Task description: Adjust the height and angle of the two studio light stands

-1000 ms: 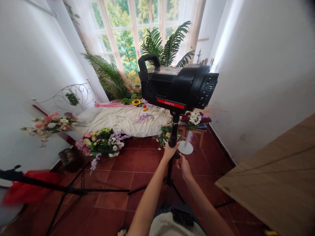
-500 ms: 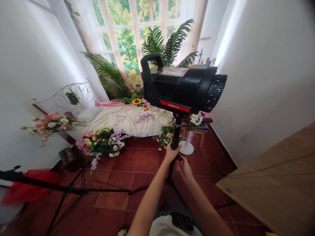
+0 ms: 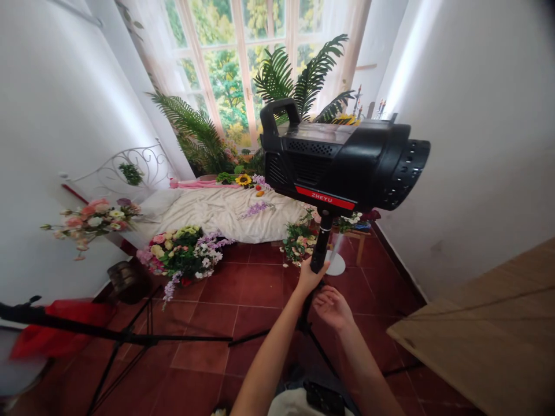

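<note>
A black studio light (image 3: 338,164) with a top handle and a red ZHEYU label sits on a black light stand (image 3: 321,245). Its round front end points right. My left hand (image 3: 311,277) is wrapped around the upright tube below the light. Just under it, my right hand (image 3: 333,307) has its palm turned up and fingers curled at the stand's adjusting knob, which is mostly hidden by the fingers. The stand's legs spread over the tiled floor beneath my forearms.
Ahead is a bed (image 3: 208,214) with a cream cover and flower bunches (image 3: 182,251) around it. A second stand (image 3: 130,335) lies across the lower left. At right leans a brown board (image 3: 485,329). Palm fronds (image 3: 310,75) rise before the window backdrop.
The light has shifted right and looks larger, with its front end nearer the right wall. My left hand keeps its hold on the tube. My right hand has turned palm up at the knob.
</note>
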### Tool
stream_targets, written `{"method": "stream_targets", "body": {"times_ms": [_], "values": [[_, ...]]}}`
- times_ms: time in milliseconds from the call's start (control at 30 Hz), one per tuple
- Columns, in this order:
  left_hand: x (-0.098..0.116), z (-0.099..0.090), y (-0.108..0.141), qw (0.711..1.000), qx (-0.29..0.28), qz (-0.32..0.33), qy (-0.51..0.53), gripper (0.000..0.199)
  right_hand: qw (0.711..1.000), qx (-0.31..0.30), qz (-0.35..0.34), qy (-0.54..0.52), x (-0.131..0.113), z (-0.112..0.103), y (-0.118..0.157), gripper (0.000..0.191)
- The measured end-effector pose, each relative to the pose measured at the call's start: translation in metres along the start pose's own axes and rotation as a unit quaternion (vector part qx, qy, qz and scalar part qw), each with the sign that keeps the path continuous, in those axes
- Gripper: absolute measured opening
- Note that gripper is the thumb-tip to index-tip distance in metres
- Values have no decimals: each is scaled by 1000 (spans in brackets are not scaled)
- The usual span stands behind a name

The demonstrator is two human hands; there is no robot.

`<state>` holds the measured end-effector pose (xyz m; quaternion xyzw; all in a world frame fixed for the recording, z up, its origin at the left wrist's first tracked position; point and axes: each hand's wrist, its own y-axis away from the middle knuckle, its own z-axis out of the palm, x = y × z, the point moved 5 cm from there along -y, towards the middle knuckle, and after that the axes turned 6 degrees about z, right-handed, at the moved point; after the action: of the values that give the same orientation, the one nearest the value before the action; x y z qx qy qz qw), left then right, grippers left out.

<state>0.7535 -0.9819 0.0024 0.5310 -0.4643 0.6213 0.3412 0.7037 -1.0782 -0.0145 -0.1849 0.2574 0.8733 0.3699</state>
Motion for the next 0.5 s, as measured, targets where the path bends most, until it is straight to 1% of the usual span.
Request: {"method": "stream_targets", "body": {"times_ms": [133, 200, 267, 333, 400, 433, 500], "values": [[9, -6, 5, 999, -35, 18, 21, 33, 998, 24, 44, -39, 3, 0, 0, 22], [13, -11, 11, 998, -46, 26, 31, 34, 997, 34, 63, -41, 4, 1, 0, 20], [17, -17, 21, 998, -50, 33, 35, 38, 997, 34, 61, -20, 4, 3, 0, 23], [20, -28, 32, 997, -45, 39, 39, 45, 998, 34, 43, 21, 5, 7, -1, 29], [19, -45, 46, 997, -44, 35, 53, 51, 997, 41, 20, 60, 9, 12, -3, 36], [15, -57, 55, 997, -45, 24, 62, 49, 996, 44, 5, 73, 12, 16, -4, 38], [0, -89, 77, 994, -75, -29, 79, 39, 995, 47, -31, 80, 17, 22, -6, 40]]}}
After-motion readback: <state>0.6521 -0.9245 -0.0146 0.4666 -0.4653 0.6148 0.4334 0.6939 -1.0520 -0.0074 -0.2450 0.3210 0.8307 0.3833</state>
